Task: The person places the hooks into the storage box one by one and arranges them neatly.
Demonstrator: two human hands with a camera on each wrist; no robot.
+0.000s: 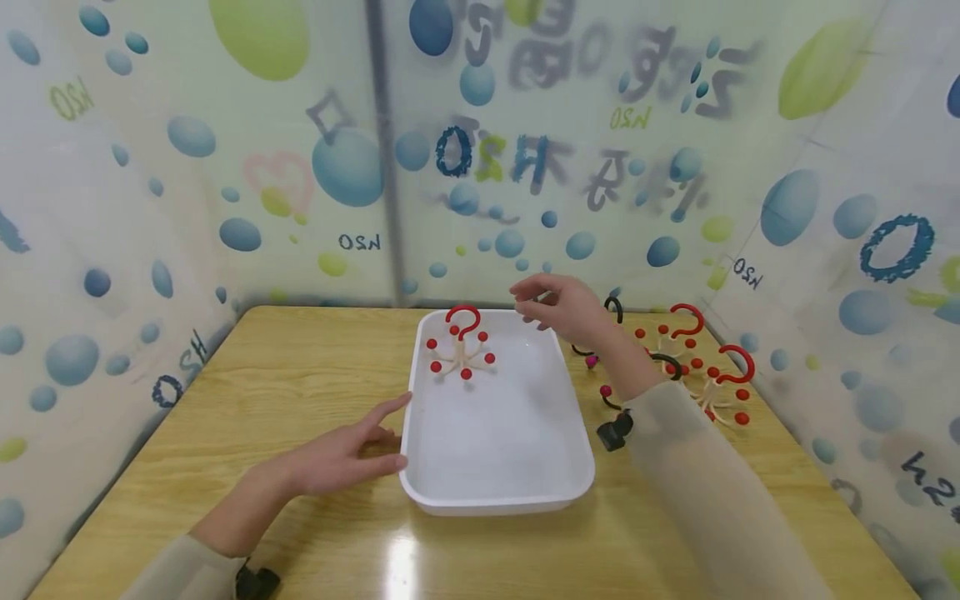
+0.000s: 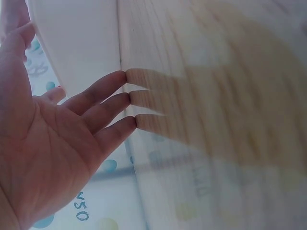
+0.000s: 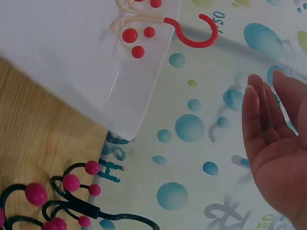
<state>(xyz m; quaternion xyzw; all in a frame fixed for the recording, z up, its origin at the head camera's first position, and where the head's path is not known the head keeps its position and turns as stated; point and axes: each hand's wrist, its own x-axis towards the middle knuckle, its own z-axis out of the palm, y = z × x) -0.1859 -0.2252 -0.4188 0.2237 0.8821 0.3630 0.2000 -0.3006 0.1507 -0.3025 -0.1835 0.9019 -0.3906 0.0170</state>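
Observation:
A white tray [image 1: 498,442] lies on the wooden table before me. In its back left part stands a claw-like scalp massager [image 1: 461,357] with a red hook handle, cream prongs and red ball tips; the right wrist view shows its red hook [image 3: 194,44] reaching past the tray wall. My left hand [image 1: 345,454] is at the tray's left side, thumb and forefinger spread along the rim. In the left wrist view its other fingers extend toward the table. Above the tray's back right corner hovers my right hand [image 1: 566,310], fingers loosely bent, nothing in them.
Right of the tray, partly behind my right forearm, are several more massagers: red and cream ones [image 1: 711,390] and black ones with pink balls [image 3: 86,207]. Patterned curtain-like walls [image 1: 510,192] enclose the table [image 1: 322,358] at the back and sides.

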